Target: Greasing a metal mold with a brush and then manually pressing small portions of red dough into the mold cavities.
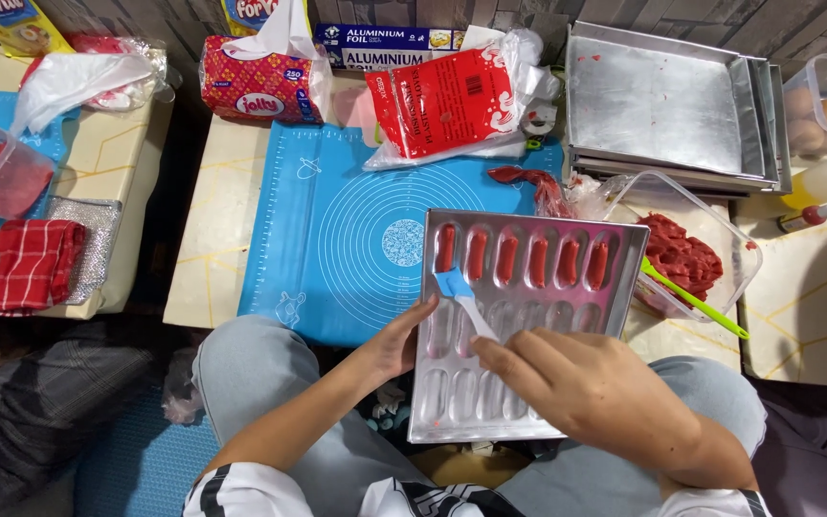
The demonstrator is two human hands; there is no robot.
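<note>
Clearly light and stiff, the silicone brush (pixel 464 302) sits pinched by its handle in the right hand (pixel 591 388); the left hand (pixel 399 343) lies spread, steadying the thin metal mould tray (pixel 528 325) at its edge.

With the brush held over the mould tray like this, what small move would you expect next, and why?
Probably sweep the blue brush in the right hand into the next bare cavity of the mould tray: the top row holds red batter, the lower rows look unfilled, and the left hand steadies the tray's edge.
</note>
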